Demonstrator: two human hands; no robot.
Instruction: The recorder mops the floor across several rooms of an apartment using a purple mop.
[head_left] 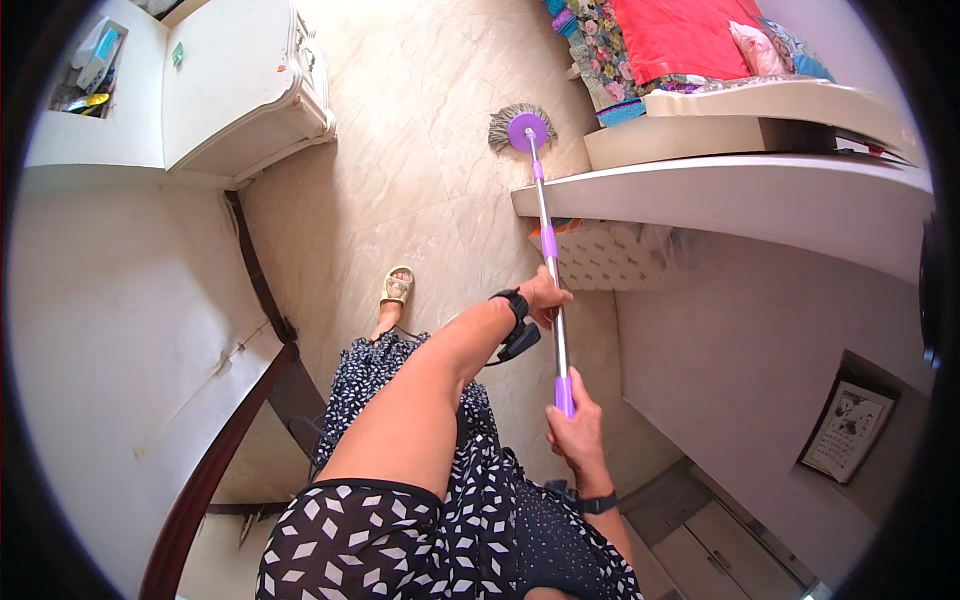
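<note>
A mop (547, 240) with a silver pole and purple fittings reaches away from me across the floor. Its round purple head with a grey string fringe lies flat on the tiles, beside the corner of the bed. My left hand (543, 294) is closed around the middle of the pole, just below a purple collar. Nearer to me, my right hand (577, 425) grips the purple handle at the pole's near end. Dark bands with small devices sit on both wrists.
A white cabinet (235, 85) stands at the far left. At the far right is a bed (670, 140) with red and floral bedding, behind a low wall end (720, 190). A tufted white panel (620, 255) lies beyond that wall. My sandalled foot (397, 285) stands on the marbled floor (390, 210).
</note>
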